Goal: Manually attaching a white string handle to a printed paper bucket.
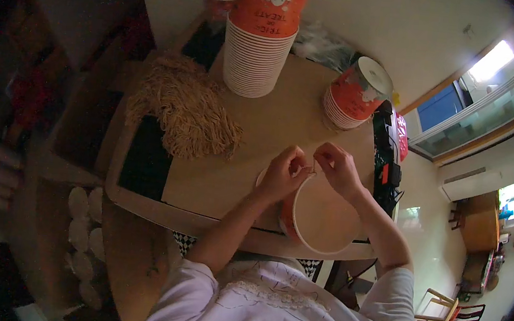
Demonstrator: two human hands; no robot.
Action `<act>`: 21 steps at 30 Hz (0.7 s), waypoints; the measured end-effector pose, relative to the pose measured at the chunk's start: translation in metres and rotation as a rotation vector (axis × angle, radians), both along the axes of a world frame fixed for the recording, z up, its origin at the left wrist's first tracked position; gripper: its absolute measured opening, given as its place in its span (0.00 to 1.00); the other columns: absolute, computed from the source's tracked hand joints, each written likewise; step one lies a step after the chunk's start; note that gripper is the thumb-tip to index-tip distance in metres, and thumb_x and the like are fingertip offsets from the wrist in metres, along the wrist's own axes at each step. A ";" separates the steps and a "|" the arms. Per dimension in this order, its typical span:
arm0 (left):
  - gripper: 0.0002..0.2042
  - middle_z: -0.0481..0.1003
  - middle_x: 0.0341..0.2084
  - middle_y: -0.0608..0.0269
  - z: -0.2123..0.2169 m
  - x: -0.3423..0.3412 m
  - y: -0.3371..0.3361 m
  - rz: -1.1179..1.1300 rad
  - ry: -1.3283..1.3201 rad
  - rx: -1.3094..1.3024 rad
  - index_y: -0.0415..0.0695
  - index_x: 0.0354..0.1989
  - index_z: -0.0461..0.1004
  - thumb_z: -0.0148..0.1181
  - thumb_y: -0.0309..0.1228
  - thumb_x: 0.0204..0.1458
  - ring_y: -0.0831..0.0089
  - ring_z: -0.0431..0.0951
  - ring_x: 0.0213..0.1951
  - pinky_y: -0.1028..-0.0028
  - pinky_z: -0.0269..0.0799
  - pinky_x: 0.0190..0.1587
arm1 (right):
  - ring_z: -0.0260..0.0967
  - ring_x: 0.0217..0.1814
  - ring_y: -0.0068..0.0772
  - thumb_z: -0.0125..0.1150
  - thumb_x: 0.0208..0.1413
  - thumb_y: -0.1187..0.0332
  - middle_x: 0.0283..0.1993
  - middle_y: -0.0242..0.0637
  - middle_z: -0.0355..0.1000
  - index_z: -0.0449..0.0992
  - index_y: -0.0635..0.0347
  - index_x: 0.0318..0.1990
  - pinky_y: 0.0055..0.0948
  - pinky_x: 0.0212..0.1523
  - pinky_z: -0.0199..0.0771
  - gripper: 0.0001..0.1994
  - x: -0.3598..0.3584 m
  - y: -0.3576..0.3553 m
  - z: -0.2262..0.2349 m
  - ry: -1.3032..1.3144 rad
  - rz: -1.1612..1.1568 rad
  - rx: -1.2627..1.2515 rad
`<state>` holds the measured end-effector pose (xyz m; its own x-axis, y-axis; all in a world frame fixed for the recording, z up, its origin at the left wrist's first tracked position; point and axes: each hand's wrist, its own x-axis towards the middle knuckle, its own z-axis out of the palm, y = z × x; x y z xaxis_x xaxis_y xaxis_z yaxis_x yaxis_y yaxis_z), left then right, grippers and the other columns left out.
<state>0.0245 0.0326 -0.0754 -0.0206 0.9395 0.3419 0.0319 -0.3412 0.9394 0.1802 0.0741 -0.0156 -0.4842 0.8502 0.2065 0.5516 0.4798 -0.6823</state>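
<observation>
An orange-sided paper bucket [288, 218] lies tipped at the table's near edge, its wide pale mouth facing me. Over its far rim, my left hand [285, 174] and my right hand [336, 168] are close together, fingertips pinched. A short thin cord [314, 165] runs between the fingertips, and both hands grip it. Whether it passes through the bucket's wall is hidden by my fingers. Left of my left hand a pale curved rim [260, 177] shows, mostly covered. Farther left a heap of tan twine cords [188, 107] rests on the table.
A tall stack of nested paper buckets [258, 55] stands at the back, and a shorter stack [359, 93] at the back right. Clear plastic wrapping [323, 46] lies between them. Dark objects with a cable [389, 155] line the right edge. Pale round items [80, 233] sit low at left.
</observation>
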 end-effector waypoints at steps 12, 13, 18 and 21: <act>0.06 0.64 0.19 0.68 0.002 -0.010 -0.005 -0.073 0.038 0.133 0.45 0.25 0.71 0.62 0.22 0.39 0.79 0.61 0.20 0.79 0.60 0.23 | 0.66 0.28 0.30 0.53 0.50 0.76 0.27 0.37 0.67 0.69 0.64 0.31 0.25 0.31 0.66 0.02 -0.004 0.006 0.008 0.026 0.051 0.037; 0.06 0.64 0.19 0.68 0.000 -0.008 -0.003 -0.069 0.037 0.133 0.45 0.25 0.71 0.62 0.22 0.39 0.79 0.61 0.20 0.79 0.60 0.23 | 0.65 0.28 0.28 0.53 0.50 0.76 0.27 0.36 0.67 0.69 0.64 0.31 0.25 0.31 0.66 0.02 -0.006 0.006 0.009 0.057 0.080 0.049; 0.11 0.64 0.21 0.63 0.001 0.003 0.000 0.147 0.246 0.194 0.51 0.34 0.78 0.62 0.25 0.38 0.69 0.68 0.23 0.73 0.65 0.26 | 0.63 0.26 0.31 0.50 0.52 0.76 0.26 0.39 0.66 0.67 0.64 0.31 0.27 0.28 0.65 0.01 -0.005 0.011 0.012 -0.005 0.043 -0.022; 0.13 0.63 0.20 0.62 0.002 0.003 0.002 0.159 0.265 0.215 0.52 0.37 0.77 0.61 0.26 0.40 0.67 0.68 0.23 0.72 0.66 0.26 | 0.64 0.26 0.27 0.50 0.51 0.76 0.26 0.37 0.67 0.68 0.65 0.31 0.25 0.29 0.65 0.02 0.002 0.015 0.014 -0.064 0.062 -0.068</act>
<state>0.0280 0.0347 -0.0735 -0.0444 0.8379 0.5441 0.3328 -0.5011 0.7988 0.1821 0.0889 -0.0020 -0.5467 0.8292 0.1162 0.5659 0.4682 -0.6786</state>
